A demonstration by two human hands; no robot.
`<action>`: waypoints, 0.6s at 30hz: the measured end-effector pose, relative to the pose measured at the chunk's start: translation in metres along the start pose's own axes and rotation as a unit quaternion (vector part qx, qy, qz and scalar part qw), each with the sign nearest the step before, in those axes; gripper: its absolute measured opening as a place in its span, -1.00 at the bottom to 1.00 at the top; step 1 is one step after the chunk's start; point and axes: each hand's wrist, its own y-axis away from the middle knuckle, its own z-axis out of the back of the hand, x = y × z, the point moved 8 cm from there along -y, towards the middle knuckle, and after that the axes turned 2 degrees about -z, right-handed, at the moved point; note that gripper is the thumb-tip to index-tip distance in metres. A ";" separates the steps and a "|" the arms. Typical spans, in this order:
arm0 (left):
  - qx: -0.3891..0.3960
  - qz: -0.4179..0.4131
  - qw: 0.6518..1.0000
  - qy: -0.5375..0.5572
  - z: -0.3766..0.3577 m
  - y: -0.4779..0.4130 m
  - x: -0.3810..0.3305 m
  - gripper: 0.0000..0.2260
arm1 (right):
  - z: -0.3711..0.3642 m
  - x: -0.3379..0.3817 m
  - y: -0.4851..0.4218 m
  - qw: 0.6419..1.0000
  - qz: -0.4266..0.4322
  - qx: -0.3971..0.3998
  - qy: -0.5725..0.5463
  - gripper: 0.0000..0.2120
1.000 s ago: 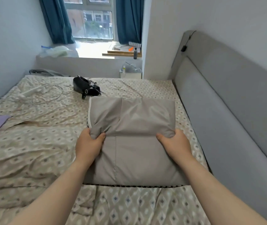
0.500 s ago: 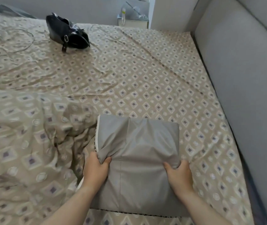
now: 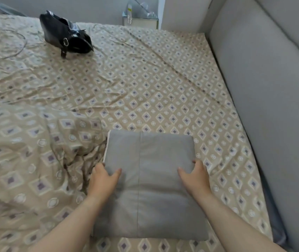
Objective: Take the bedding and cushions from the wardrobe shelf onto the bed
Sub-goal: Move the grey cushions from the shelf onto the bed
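A flat grey cushion [image 3: 150, 184] lies on the patterned beige bed sheet [image 3: 145, 84], near the bed's front edge and close to the grey headboard [image 3: 265, 99]. My left hand [image 3: 105, 179] rests at the cushion's left edge with its thumb on top and fingers spread. At the right edge, my right hand [image 3: 194, 177] does the same. The cushion's fabric is smooth, with no bunching under either hand.
A rumpled duvet [image 3: 26, 151] in the same pattern lies left of the cushion. A black handbag [image 3: 66, 35] and a thin cable [image 3: 5, 44] sit at the far side of the bed. A small bedside shelf [image 3: 139, 17] stands beyond.
The cushion came down flat onto the sheet. Both hands have loosened, and the fabric they bunched earlier is now smooth. The view tilted down toward the bed.
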 end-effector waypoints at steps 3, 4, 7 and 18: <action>0.050 -0.054 0.996 0.051 0.039 0.004 -0.060 -0.54 | 0.030 0.073 0.018 0.996 0.058 0.046 -0.046 -0.45; 0.057 -0.075 0.994 0.059 0.060 0.006 -0.083 -0.56 | 0.044 0.101 0.026 0.994 0.078 0.055 -0.055 -0.46; 0.057 -0.128 0.985 0.102 0.127 0.025 -0.146 -0.65 | 0.087 0.177 0.059 0.987 0.136 0.054 -0.062 -0.46; -0.140 -0.294 0.919 0.224 0.433 0.189 -0.257 -0.85 | 0.227 0.410 0.245 0.880 0.401 0.088 -0.237 -0.76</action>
